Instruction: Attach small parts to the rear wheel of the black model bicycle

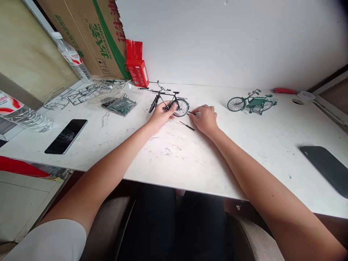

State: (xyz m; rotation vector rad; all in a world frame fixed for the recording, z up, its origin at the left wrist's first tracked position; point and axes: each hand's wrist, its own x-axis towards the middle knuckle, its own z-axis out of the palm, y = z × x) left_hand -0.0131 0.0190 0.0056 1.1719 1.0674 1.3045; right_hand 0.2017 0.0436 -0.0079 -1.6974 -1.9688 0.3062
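Note:
A small black model bicycle [170,99] stands upright on the white marble tabletop [174,156]. My left hand [161,115] grips its frame near the rear wheel, fingers curled round it. My right hand [206,117] is closed in a pinch on a thin dark tool [191,113], whose tip points at the rear wheel. A second thin screwdriver [186,125] lies on the table between my hands.
A green model bicycle [252,102] stands to the right. Plastic bags of bicycle parts [119,105] and wire frames [81,95] lie at the left. Two phones [66,136] [326,167], water bottles [71,56], a red box [138,70] and a cardboard carton [92,36] surround the area.

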